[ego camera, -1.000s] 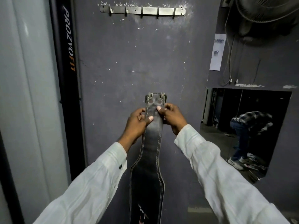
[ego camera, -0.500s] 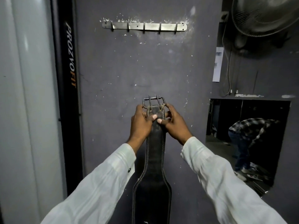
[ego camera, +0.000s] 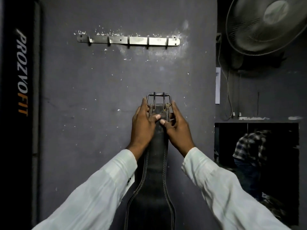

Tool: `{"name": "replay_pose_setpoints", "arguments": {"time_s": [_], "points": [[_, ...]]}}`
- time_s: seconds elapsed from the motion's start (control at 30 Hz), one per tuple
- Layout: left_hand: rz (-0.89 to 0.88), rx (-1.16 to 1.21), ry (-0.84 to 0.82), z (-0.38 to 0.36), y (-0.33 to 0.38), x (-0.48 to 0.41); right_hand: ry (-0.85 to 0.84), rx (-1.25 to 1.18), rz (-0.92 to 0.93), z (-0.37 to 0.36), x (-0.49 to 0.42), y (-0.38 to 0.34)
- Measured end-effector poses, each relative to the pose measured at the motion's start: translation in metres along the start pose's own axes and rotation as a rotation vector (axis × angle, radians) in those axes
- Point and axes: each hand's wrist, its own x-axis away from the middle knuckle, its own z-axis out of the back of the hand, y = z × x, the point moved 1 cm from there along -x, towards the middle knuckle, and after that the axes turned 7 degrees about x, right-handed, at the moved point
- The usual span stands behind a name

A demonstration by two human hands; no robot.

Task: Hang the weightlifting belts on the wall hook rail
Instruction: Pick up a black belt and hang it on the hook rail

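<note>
A black leather weightlifting belt (ego camera: 156, 176) with pale stitching hangs upright in front of the grey wall, its metal buckle (ego camera: 158, 97) at the top. My left hand (ego camera: 142, 127) grips the belt's narrow end from the left, thumb across the leather. My right hand (ego camera: 178, 128) grips it from the right, thumb meeting the other at the middle. The metal hook rail (ego camera: 128, 41) with several bare hooks is fixed to the wall above the buckle, well apart from it. The belt's lower end runs out of view at the bottom.
A black padded post (ego camera: 21, 72) lettered PROZVOFIT stands at the left. A wall fan (ego camera: 264, 24) hangs at the upper right with cables below it. A mirror (ego camera: 255, 171) at the lower right reflects a bending person in a checked shirt.
Both hands have raised the belt toward the rail and shifted up to the buckle's sides. The buckle has flipped up above the leather. The wall and rail look closer.
</note>
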Motion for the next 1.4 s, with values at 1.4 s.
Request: {"name": "replay_pose_setpoints", "arguments": {"time_s": [1.4], "points": [[0.112, 0.120, -0.260, -0.058, -0.087, -0.107, -0.415, -0.179, -0.234, 0.031, -0.108, 0.095]]}}
